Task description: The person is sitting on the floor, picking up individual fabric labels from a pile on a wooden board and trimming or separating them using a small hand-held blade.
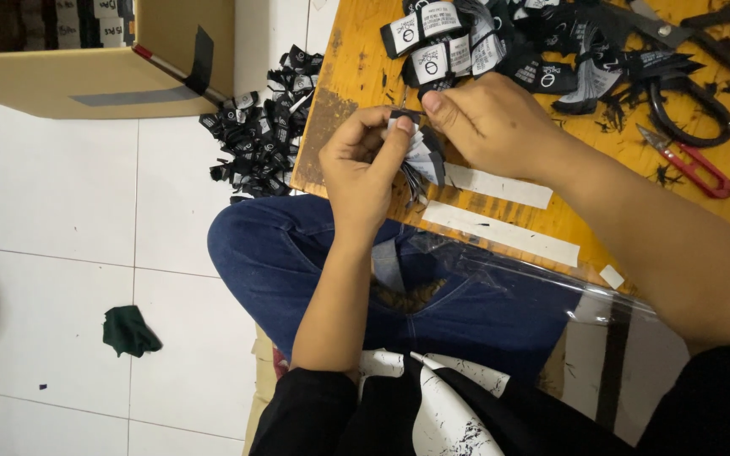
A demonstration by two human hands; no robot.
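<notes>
My left hand point(361, 165) grips a small stack of black and white woven clothing labels point(422, 159) at the near edge of a low wooden table point(551, 219). My right hand point(487, 122) pinches the top of the same stack between thumb and fingers. Just beyond my hands, a heap of similar labels point(483, 46) lies on the table. My blue-jeaned knee point(297, 245) shows under the hands.
Black scissors point(686, 93) and red-handled snips point(694, 165) lie on the table's right. More labels point(259, 135) are piled on the white tiled floor beside a cardboard box point(103, 80). A dark green cloth scrap point(128, 331) lies on the floor. Clear plastic point(568, 295) drapes my lap.
</notes>
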